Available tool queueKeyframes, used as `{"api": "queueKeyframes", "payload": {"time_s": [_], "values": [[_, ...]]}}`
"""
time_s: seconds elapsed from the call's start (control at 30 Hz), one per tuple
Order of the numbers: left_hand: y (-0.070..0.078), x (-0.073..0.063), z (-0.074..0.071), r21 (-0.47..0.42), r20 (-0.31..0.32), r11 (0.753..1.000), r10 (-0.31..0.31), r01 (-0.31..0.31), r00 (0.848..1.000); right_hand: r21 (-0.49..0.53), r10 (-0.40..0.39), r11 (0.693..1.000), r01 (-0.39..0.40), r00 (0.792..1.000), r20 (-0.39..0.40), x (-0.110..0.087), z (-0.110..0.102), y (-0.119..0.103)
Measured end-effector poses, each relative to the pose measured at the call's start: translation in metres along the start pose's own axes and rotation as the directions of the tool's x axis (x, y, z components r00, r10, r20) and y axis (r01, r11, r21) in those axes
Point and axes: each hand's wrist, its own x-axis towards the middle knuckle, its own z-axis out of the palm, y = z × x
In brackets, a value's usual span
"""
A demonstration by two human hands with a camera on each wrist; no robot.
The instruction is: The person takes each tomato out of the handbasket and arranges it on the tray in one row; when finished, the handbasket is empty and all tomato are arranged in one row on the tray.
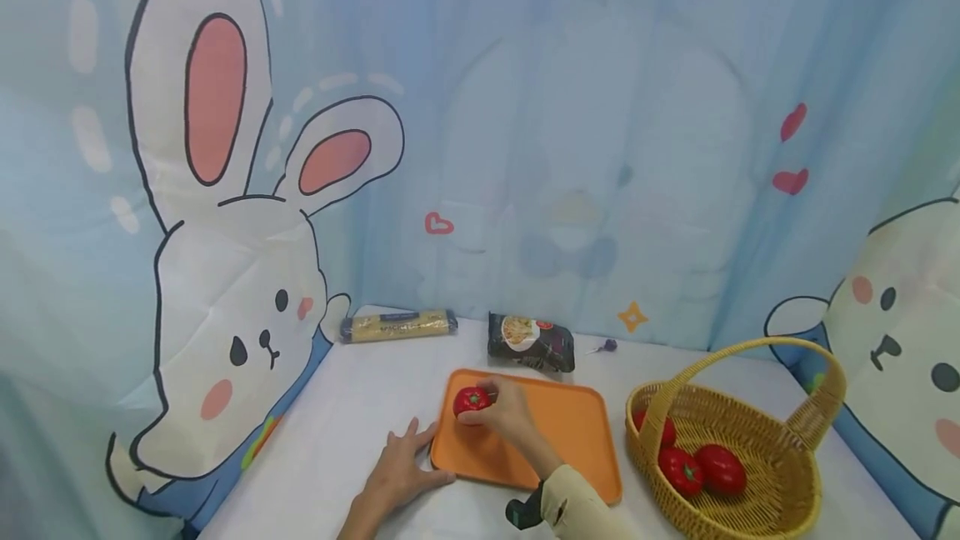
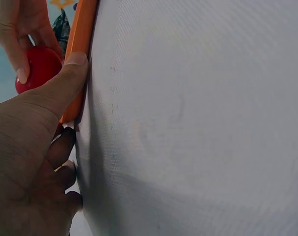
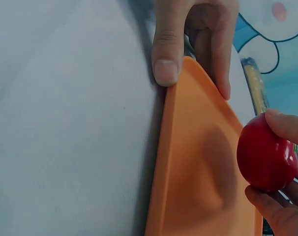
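My right hand (image 1: 504,413) pinches a shiny red tomato (image 1: 471,400) with a green stem between thumb and fingers, over the left part of an orange tray (image 1: 555,423). In the right wrist view the tomato (image 3: 266,155) hangs above the tray floor, which carries its shadow. My left hand (image 1: 401,467) lies at the tray's near left corner, fingers extended and spread. Its thumb touches the near rim and its fingertips reach the left side, as the right wrist view shows of the left hand (image 3: 198,34).
A yellow wicker basket (image 1: 806,482) with a tall handle stands right of the tray, several red tomatoes (image 1: 722,470) inside. Behind the tray lie a spaghetti pack (image 1: 399,325), a black noodle packet (image 1: 531,343) and a small dark round item (image 1: 610,345). A printed curtain (image 1: 525,148) hangs behind.
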Motion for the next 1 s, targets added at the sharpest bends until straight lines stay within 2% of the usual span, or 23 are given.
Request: {"api": "queueKeyframes", "payload": {"time_s": [0.33,0.8,1.0], "values": [[0.001,0.002,0.000,0.002,-0.014,1.000,-0.012,0.012,1.000,0.029,-0.008,1.000,0.008,1.000,-0.012,0.004,0.016,0.004],[0.000,0.002,0.003,0.012,-0.016,0.999,-0.037,0.037,0.999,0.038,-0.025,0.999,0.025,1.000,-0.010,0.006,0.026,0.012],[0.000,0.002,0.002,0.003,-0.009,0.999,-0.049,0.049,0.999,0.076,-0.033,0.997,0.034,0.999,-0.006,0.005,0.026,0.009]]}}
